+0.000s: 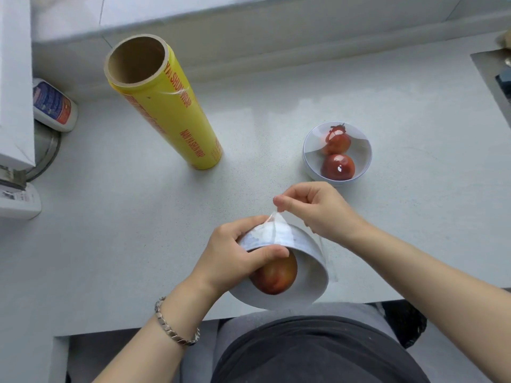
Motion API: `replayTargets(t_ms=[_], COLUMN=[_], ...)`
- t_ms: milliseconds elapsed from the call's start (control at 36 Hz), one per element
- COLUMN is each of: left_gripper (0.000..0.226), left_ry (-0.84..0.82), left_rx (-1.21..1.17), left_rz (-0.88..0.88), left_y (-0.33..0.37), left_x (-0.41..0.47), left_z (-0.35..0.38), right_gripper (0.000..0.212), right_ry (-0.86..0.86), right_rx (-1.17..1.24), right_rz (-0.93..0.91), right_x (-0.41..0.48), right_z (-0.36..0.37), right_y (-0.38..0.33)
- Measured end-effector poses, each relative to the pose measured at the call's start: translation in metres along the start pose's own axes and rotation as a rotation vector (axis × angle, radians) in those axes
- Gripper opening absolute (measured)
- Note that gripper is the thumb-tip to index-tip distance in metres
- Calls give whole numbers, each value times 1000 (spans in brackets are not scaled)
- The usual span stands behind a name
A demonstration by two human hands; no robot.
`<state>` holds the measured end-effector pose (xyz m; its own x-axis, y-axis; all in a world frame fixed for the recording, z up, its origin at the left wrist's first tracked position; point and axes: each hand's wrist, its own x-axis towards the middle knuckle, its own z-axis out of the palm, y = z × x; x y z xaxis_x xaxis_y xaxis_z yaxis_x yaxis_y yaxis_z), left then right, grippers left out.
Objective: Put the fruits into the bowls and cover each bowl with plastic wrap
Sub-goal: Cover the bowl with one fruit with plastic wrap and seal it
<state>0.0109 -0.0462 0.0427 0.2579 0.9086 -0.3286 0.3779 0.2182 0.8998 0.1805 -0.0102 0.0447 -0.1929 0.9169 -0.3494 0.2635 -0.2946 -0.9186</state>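
I see my left hand point(237, 252) clamped on the tilted near bowl point(308, 269) holding one fruit point(276, 275), right hand point(318, 211) pinching plastic wrap point(273, 226) above its rim, far bowl point(365, 153) right, yellow roll point(171, 111) far left

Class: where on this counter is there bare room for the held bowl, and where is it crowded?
Bare counter lies between the yellow roll and the far bowl, and left of the left hand. Crowded at the front edge: left hand grips the held bowl, right hand pinches plastic wrap.
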Motion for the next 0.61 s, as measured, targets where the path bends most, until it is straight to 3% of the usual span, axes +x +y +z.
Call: replayTargets(t_ms=[83, 250, 389, 528, 611], left_gripper=[49, 56, 45, 45, 43], left_ry=[36, 51, -1, -1, 28], left_rx=[12, 4, -3, 18, -71], left_rz=[59, 179, 268, 242, 220], left_y=[4, 9, 6, 2, 0], left_x=[1, 1, 3, 3, 1], left_z=[0, -3, -4, -5, -6], right_gripper=[26, 25, 25, 53, 45], right_ry=[73, 55, -1, -54, -29], right_rx=[17, -32, -127, -351, -531], right_rz=[-28, -17, 30, 137, 183], right_x=[4, 7, 7, 8, 5], right_z=[2, 2, 0, -5, -16], right_y=[5, 10, 14, 22, 32])
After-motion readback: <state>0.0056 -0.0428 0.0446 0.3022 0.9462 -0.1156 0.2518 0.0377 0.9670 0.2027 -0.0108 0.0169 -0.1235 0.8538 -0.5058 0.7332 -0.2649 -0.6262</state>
